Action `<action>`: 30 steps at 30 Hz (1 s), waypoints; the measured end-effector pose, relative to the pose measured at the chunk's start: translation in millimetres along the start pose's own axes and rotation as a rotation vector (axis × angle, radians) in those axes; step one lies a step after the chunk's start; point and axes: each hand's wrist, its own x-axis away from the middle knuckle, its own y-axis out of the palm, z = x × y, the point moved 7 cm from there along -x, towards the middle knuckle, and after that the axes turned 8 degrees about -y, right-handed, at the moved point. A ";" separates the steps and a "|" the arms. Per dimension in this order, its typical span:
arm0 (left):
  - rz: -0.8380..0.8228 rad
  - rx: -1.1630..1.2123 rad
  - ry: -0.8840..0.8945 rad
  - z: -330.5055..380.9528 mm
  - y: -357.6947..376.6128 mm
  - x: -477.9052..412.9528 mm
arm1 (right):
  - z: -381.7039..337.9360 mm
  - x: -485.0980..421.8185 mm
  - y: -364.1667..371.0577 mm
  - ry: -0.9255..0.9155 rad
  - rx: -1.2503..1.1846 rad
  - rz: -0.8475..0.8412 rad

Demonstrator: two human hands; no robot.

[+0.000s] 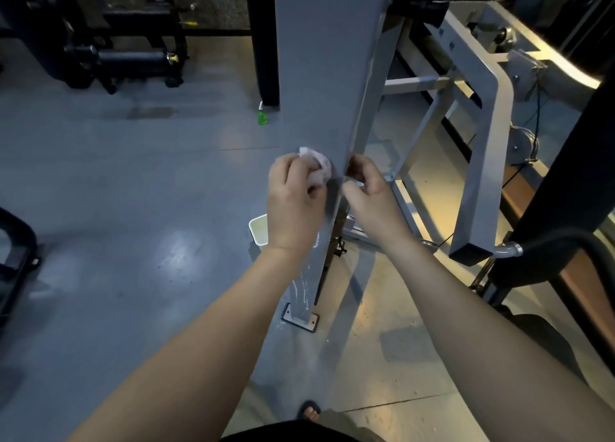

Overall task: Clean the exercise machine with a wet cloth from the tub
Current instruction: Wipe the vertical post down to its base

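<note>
Partway up the grey post (329, 92) of the exercise machine, we are pressing a crumpled white cloth (317, 167) against the front face with our left hand (294, 208), its grip curled round the cloth. Our right hand (371, 192) is sitting at the post's right edge, fingers bent and thumb close to them; we cannot tell whether that grip is pinching anything. Wet streaks are running down the lower post. Beyond our left wrist, a pale tub (258, 230) is standing on the floor (133, 192), partly hidden. A green bottle (263, 118) is standing farther off beside a black upright (266, 42).
</note>
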 end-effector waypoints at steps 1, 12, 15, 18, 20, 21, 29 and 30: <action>0.003 -0.038 0.064 1.6 2.0 -1.3 | 2.6 -0.8 -0.1 0.006 0.002 0.001; -0.127 0.004 0.019 -14.8 -8.4 7.7 | 20.0 -1.6 0.4 0.118 0.030 -0.015; -0.034 0.035 0.108 8.8 -7.5 -15.2 | 17.4 -1.1 2.6 0.127 0.034 -0.011; -0.057 -0.051 0.134 -18.2 8.6 3.5 | 10.6 0.9 5.9 0.154 0.023 0.038; -0.183 -0.060 0.016 -50.6 20.2 28.2 | 2.6 3.5 8.5 0.151 0.024 0.055; -0.254 -0.057 -0.052 -63.2 24.4 36.9 | -0.2 3.6 10.6 0.141 0.016 0.054; -0.153 0.079 -0.043 -31.8 9.0 19.4 | 2.2 -0.2 10.1 0.039 0.068 -0.023; -0.127 0.057 -0.035 -32.5 12.5 22.7 | 4.9 -2.2 10.2 0.022 0.070 -0.039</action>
